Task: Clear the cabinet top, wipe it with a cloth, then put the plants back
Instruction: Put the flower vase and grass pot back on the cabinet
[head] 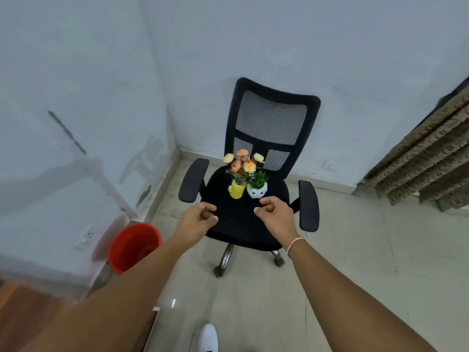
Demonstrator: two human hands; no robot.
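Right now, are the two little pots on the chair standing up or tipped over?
Standing up. The yellow pot and white pot sit side by side on the chair, plants pointing upward.

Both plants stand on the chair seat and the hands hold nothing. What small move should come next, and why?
Probably reach a little further forward and take one pot in each hand: the left hand is near the yellow pot, the right hand near the white pot, both hands empty, fingers loosely curled.

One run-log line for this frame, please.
plants: yellow pot, white pot on chair seat | left hand, right hand: empty, near pots | bucket: floor
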